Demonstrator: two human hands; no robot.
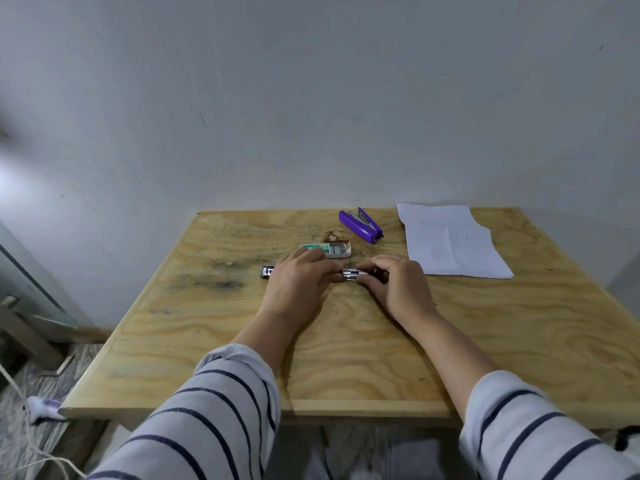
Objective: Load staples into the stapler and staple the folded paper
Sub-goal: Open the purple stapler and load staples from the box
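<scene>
Both my hands meet at the middle of the wooden table around a shiny strip of staples. My left hand pinches its left end and my right hand pinches its right end. Behind them lies the open staple box, green and white, its left part hidden by my left fingers. The purple stapler lies farther back, apart from both hands. The white folded paper lies flat at the back right of the table.
A small metal piece lies on the table just left of my left hand. The table stands against a white wall. On the floor at the left are a cord and a small white object.
</scene>
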